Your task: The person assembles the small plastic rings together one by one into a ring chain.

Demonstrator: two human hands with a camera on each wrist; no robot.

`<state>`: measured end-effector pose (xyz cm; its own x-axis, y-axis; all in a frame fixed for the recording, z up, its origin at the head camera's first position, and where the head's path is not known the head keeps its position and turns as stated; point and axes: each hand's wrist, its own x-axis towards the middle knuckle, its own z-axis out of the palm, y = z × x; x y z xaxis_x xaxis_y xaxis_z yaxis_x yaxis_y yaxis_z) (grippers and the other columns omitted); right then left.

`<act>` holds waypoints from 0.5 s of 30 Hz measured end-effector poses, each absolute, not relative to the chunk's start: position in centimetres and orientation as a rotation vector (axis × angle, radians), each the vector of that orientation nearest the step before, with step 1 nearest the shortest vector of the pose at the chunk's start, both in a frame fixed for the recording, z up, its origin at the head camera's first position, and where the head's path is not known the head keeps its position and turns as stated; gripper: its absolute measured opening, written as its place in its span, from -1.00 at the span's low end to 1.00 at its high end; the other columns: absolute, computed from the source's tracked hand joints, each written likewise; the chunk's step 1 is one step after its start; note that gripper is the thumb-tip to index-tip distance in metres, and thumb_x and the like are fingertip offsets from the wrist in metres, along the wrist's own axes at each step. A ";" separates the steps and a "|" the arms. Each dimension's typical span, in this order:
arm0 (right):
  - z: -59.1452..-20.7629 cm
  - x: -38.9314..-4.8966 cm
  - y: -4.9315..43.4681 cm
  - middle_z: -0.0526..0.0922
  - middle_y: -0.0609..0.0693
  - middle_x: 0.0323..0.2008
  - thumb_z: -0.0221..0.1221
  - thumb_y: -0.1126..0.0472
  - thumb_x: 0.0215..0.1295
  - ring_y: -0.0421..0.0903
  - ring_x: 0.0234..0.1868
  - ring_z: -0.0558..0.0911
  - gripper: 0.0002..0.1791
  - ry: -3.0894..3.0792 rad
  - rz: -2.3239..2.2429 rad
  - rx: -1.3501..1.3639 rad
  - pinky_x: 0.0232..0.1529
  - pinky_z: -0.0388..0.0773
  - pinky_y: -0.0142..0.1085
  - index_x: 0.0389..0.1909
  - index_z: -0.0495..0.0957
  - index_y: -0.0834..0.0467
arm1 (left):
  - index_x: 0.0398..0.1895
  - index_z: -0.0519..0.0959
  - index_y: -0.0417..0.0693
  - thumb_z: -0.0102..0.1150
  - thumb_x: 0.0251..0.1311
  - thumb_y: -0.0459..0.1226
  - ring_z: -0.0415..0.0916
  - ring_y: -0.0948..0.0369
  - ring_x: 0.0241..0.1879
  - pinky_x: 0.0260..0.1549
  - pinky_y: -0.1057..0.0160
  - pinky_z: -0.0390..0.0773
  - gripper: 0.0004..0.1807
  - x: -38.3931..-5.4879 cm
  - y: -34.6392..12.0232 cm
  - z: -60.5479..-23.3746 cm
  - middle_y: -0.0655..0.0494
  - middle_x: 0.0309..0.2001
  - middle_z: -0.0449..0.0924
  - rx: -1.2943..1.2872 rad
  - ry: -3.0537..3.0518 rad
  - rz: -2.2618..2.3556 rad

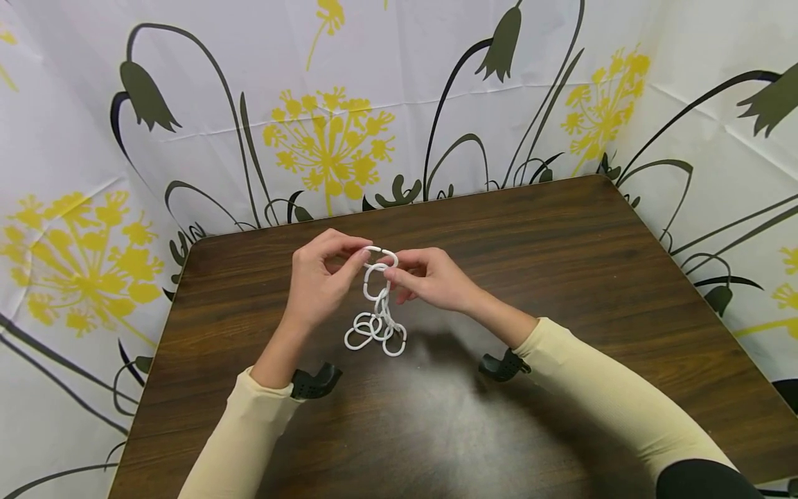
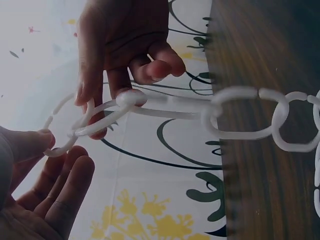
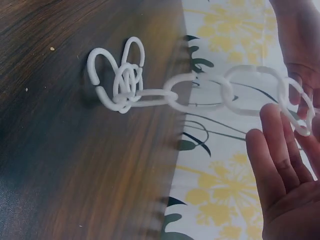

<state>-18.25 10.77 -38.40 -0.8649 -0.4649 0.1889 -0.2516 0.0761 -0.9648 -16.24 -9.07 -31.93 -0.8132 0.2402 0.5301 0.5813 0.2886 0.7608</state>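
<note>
A chain of white plastic C-shaped links hangs between both hands, its lower links bunched on the table. My left hand pinches the topmost link by its left side, thumb against index finger. From the right, my right hand pinches the chain where the top link meets the one below. In the left wrist view the end link shows a small gap in its loop, and the right hand's thumb and index finger close on the joint. The other fingers of both hands are loosely bent.
The brown wood-grain table lies under the hands. Behind it and to the sides hangs a white curtain printed with yellow and green flowers. A black wrist mount sits on the left wrist, another on the right.
</note>
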 end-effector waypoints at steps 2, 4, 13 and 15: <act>-38.4 -18.2 10.7 0.64 0.29 -0.40 0.19 0.25 0.40 0.10 -0.50 0.71 -0.79 2.199 -1.898 -0.730 -0.40 0.69 -0.05 -0.07 0.64 0.27 | -0.24 0.67 -0.41 0.27 0.15 -0.55 0.60 0.01 -0.38 -0.51 0.48 0.56 -0.88 -16.2 -9.1 -31.9 -0.18 -0.35 0.61 -0.748 -2.256 -1.535; -38.4 -18.2 10.7 0.63 0.32 -0.40 0.17 0.25 0.41 0.08 -0.52 0.70 -0.79 2.216 -1.909 -0.723 -0.41 0.69 -0.09 -0.07 0.64 0.28 | -0.21 0.67 -0.41 0.27 0.16 -0.54 0.60 -0.01 -0.38 -0.52 0.45 0.57 -0.87 -16.2 -9.2 -32.1 -0.18 -0.34 0.61 -0.754 -2.263 -1.547; -38.6 -18.1 11.3 0.62 0.32 -0.42 0.14 0.27 0.42 0.07 -0.54 0.70 -0.76 2.164 -1.981 -0.669 -0.41 0.69 -0.03 -0.02 0.63 0.32 | -0.04 0.67 -0.15 0.16 0.36 -0.31 0.61 0.02 -0.38 -0.48 0.32 0.60 -0.80 -18.1 -12.0 -36.0 0.06 -0.30 0.61 -0.677 -2.415 -1.477; -38.7 -18.1 11.5 0.61 0.35 -0.41 0.14 0.27 0.43 0.09 -0.53 0.69 -0.75 2.140 -1.994 -0.651 -0.38 0.68 0.03 -0.02 0.63 0.33 | -0.03 0.68 -0.08 0.19 0.34 -0.27 0.59 0.11 -0.39 -0.47 0.30 0.55 -0.80 -18.4 -13.0 -36.9 0.10 -0.31 0.61 -0.657 -2.548 -1.333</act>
